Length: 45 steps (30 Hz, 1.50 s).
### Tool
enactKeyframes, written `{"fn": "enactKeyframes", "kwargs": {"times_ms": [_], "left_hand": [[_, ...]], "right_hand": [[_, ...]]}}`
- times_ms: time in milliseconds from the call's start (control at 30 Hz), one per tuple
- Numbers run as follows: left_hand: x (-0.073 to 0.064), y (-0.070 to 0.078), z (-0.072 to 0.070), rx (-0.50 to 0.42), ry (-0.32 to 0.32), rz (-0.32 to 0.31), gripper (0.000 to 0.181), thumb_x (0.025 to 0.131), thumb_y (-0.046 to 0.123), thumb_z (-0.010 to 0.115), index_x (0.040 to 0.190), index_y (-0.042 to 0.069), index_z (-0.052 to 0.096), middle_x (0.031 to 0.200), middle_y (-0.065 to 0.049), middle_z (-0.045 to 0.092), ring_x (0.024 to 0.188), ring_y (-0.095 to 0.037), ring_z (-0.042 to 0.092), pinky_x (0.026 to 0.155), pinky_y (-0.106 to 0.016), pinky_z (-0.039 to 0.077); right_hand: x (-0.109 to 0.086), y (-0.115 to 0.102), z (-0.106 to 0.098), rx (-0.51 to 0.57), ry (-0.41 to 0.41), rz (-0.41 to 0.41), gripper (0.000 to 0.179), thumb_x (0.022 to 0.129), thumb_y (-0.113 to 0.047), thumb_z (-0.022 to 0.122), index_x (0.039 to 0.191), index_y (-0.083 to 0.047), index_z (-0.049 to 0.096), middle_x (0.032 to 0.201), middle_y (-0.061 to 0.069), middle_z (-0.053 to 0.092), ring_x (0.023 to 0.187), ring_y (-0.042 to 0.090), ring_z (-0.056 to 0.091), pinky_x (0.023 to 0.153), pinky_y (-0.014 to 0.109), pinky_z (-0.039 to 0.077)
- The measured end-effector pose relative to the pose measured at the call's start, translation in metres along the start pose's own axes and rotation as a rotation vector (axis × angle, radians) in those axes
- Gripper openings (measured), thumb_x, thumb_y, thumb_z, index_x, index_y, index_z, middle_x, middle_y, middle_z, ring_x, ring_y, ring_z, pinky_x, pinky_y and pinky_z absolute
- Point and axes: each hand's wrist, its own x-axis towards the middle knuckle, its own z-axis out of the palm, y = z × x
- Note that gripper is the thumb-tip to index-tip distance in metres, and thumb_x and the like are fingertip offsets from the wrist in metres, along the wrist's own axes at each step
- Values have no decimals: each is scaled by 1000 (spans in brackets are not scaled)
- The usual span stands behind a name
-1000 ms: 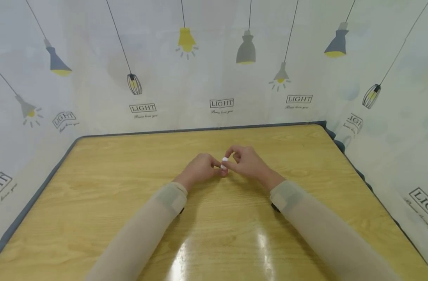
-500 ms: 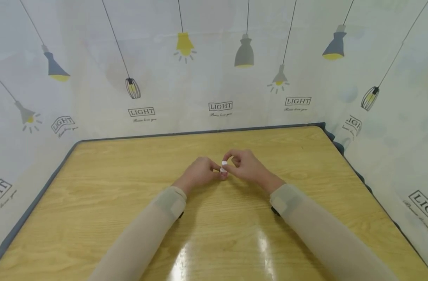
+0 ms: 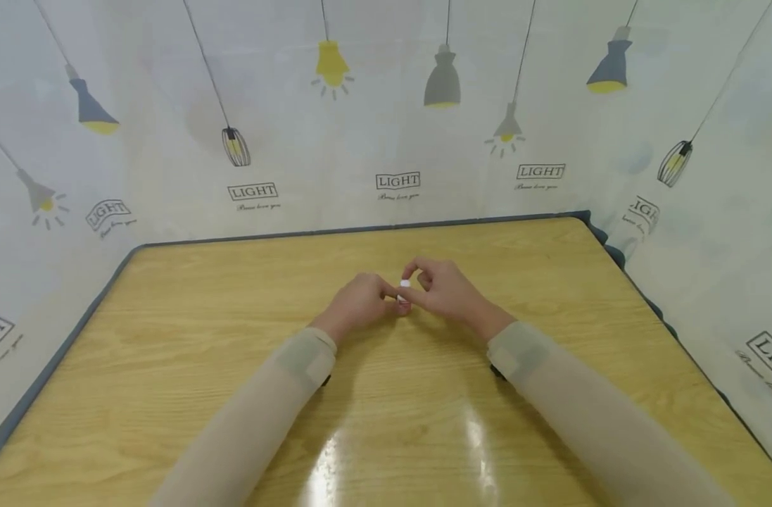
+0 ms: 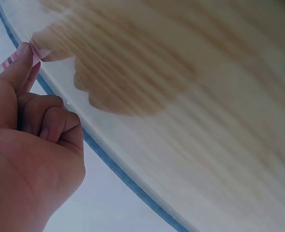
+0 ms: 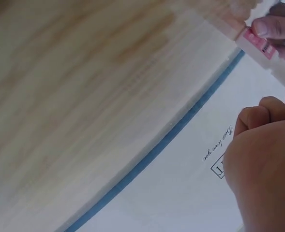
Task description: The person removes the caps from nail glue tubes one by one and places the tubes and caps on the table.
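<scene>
One small bottle [image 3: 404, 308], with a pink label [image 5: 262, 44], stands upright on the wood-grain table [image 3: 202, 338], forward of the wearer and close to the middle of the head view. The left hand [image 3: 360, 301] pinches it from the side between thumb and forefinger, closed to the bottle's own width; the left wrist view shows the other fingers folded toward the palm. The right hand [image 3: 447, 287] holds the white cap [image 3: 405, 283] at the top, its thumb in front and its forefinger arched over to meet it, so that the grip is narrow. Whether the white cap is seated on the neck or slightly clear of it cannot be told, as the thumb covers the junction.

Likely faults: (a) the bottle may turn along with the white cap, since only two fingertips of the left hand steady it; (b) a sideways push from the right hand, high above a narrow base, could tip it; (c) the white cap, small and smooth, may slip from the fingertips and roll across the glossy table; (d) the two thumbs, nearly touching, could hinder each other and loosen either pinch.
</scene>
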Motion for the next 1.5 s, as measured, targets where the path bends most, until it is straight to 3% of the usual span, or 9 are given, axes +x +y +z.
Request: {"fn": "enactKeyframes", "kwargs": {"times_ms": [167, 433, 700, 1067, 1300, 1500], "left_hand": [[0, 0, 0, 7, -1, 2, 29, 97, 44, 78, 119, 27, 83, 65, 9, 50, 70, -11, 38, 75, -32, 40], [0, 0, 1, 17, 10, 5, 27, 96, 43, 80, 118, 27, 84, 76, 9, 68, 72, -11, 45, 78, -31, 43], [2, 3, 1, -28, 6, 24, 28, 94, 44, 82, 117, 28, 84, 75, 10, 69, 72, -11, 43, 76, -31, 42], [0, 3, -4, -27, 9, 18, 31, 94, 46, 81, 118, 27, 84, 77, 8, 74, 71, -11, 44, 77, -31, 45], [1, 1, -1, -30, -8, 24, 29, 94, 45, 81, 117, 27, 84, 66, 10, 61, 67, -10, 35, 72, -29, 41], [0, 2, -2, -1, -6, 32, 28, 96, 44, 80, 117, 27, 84, 60, 8, 48, 65, -11, 32, 70, -29, 39]], "right_hand": [[2, -2, 0, -11, 7, 26, 21, 99, -27, 76, 108, -11, 66, 56, -8, 30, 50, 10, 28, 52, 24, 28], [3, 1, 2, 37, 16, 43, 17, 99, -25, 76, 103, -10, 67, 56, -8, 29, 50, 10, 27, 52, 24, 27], [1, 7, -4, 105, 23, 63, 12, 100, -19, 75, 103, -9, 70, 59, -7, 26, 53, 11, 25, 55, 25, 29], [4, 3, -5, 133, -3, 1, 7, 101, -14, 74, 103, -7, 74, 56, -8, 29, 51, 10, 26, 53, 24, 29], [3, 4, -4, 112, -44, -25, 13, 103, -9, 70, 112, -1, 73, 56, -7, 31, 50, 9, 27, 52, 24, 29], [3, 5, -4, 89, -40, -3, 22, 99, -18, 77, 114, -4, 68, 57, -8, 28, 51, 9, 25, 53, 24, 28]]}}
